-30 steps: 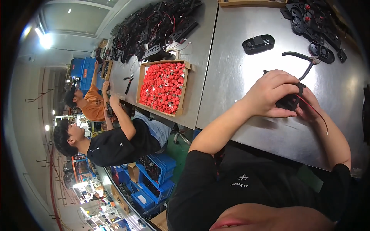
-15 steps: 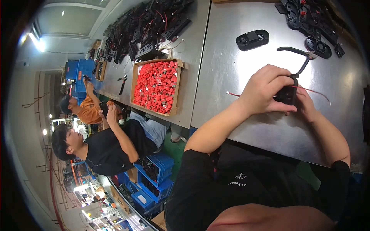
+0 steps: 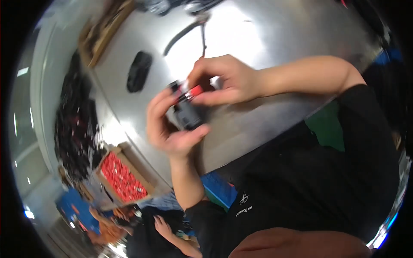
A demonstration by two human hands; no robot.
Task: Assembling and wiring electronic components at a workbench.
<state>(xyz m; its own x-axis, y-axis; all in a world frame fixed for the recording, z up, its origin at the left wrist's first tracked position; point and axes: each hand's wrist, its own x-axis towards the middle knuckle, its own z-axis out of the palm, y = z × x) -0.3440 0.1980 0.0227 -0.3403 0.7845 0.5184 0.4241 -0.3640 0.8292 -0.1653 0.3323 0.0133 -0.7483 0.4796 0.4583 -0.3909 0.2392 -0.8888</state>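
Observation:
A black plastic housing [image 3: 188, 115] sits in my left hand [image 3: 165, 127], with the fingers along one side and the thumb at its lower end. At the housing's upper end, my right hand [image 3: 230, 81] pinches a small red part [image 3: 195, 90] between thumb and forefinger. The red part appears to touch the housing, but blur hides exactly how they meet. Beyond my right hand lie pliers with dark handles [image 3: 183, 38]. Another black housing [image 3: 139, 72] rests on the metal table [image 3: 112, 64], to the left of the pliers.
A cardboard box of red parts [image 3: 122, 178] stands at the lower left, near a heap of black parts with wires [image 3: 75, 124]. A cardboard tray [image 3: 103, 36] lies far left. More black parts [image 3: 198, 5] are at the top edge. Co-workers [image 3: 161, 234] sit at the lower left.
The whole view has swung round, so the table and box appear turned. My right hand has come to the housing's upper end and now holds a red part. My left hand still holds the housing.

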